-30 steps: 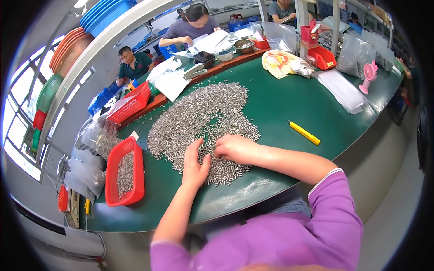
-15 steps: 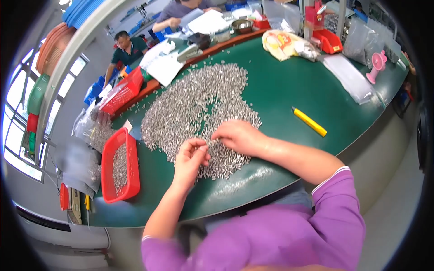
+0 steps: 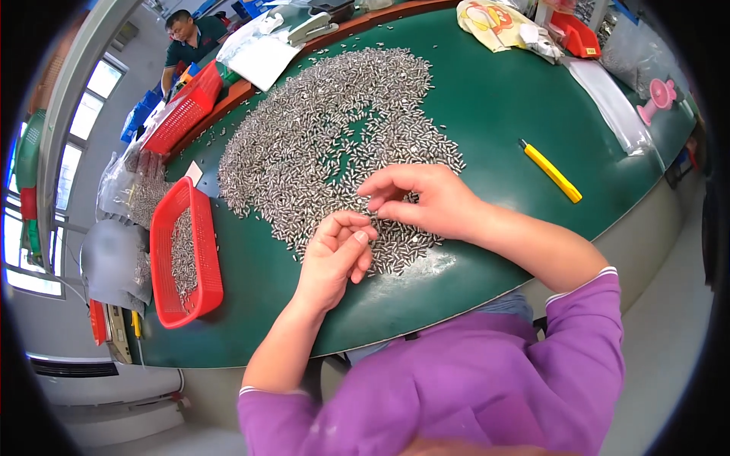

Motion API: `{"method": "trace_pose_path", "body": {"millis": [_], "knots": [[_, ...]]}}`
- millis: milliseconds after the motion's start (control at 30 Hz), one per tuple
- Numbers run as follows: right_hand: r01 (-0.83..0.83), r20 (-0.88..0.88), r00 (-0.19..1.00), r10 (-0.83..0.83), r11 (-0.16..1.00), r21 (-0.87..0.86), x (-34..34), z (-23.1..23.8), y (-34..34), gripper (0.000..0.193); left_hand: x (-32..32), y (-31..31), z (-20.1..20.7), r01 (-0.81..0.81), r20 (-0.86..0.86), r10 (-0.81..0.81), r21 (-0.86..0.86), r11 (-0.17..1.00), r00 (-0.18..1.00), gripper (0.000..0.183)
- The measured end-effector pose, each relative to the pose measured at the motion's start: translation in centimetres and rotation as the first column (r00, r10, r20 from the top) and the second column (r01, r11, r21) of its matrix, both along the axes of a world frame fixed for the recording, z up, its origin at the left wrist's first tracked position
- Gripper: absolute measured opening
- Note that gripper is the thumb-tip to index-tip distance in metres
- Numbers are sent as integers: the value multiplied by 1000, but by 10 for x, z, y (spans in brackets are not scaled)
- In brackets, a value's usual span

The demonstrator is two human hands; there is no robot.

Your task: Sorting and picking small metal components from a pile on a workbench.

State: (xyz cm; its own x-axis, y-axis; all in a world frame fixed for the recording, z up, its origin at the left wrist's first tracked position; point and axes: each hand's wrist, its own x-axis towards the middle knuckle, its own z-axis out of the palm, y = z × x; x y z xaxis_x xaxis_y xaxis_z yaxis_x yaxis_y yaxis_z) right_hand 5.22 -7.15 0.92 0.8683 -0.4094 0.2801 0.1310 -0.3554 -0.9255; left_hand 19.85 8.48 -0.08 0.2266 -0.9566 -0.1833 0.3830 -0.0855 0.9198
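A broad, thin heap of small silvery metal pins [image 3: 304, 114] covers the middle of the green table [image 3: 502, 106]. Over its near edge my two hands almost meet at the fingertips. My left hand [image 3: 334, 254] is curled with the thumb against the fingers; whatever lies in it is hidden. With thumb and fingers bent toward each other, my right hand [image 3: 430, 199] has what looks like one small pin at its fingertips, beside the left index finger. Left of the heap, a red plastic basket [image 3: 211, 292] contains more of the same pins.
A yellow cutter knife [image 3: 551, 173] lies to the right. Beyond are clear plastic bags [image 3: 608, 106], a pink handheld fan [image 3: 658, 100] and a patterned cloth [image 3: 487, 23]. Another red basket [image 3: 182, 114] stands at the far left, near a seated person [image 3: 190, 45]. Filled bags [image 3: 114, 258] sit at the left edge.
The view has shifted, so the table sits higher in the picture. My right hand's thumb and fingers show farther apart, and both hands remain close together over the heap's near edge.
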Motion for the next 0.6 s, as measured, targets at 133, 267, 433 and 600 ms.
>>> {"method": "trace_pose_path", "body": {"millis": [133, 267, 433, 600], "knots": [[-42, 49, 998, 51, 987, -157, -3, 2, 9, 32, -6, 0, 4, 67, -47, -64, 56, 996, 997, 15], [113, 118, 990, -71, 906, -408, -1, -4, 7, 33, -1, 0, -3, 51, -69, -46, 63, 997, 997, 14], [120, -21, 984, -177, 749, -652, -3, -22, -8, 21, 0, -1, -2, 56, -148, -53, 17, 998, 988, 19], [157, 41, 982, -182, 688, -708, 2, -24, -6, 9, 0, -1, -2, 53, -182, -47, 29, 998, 982, 21]]}}
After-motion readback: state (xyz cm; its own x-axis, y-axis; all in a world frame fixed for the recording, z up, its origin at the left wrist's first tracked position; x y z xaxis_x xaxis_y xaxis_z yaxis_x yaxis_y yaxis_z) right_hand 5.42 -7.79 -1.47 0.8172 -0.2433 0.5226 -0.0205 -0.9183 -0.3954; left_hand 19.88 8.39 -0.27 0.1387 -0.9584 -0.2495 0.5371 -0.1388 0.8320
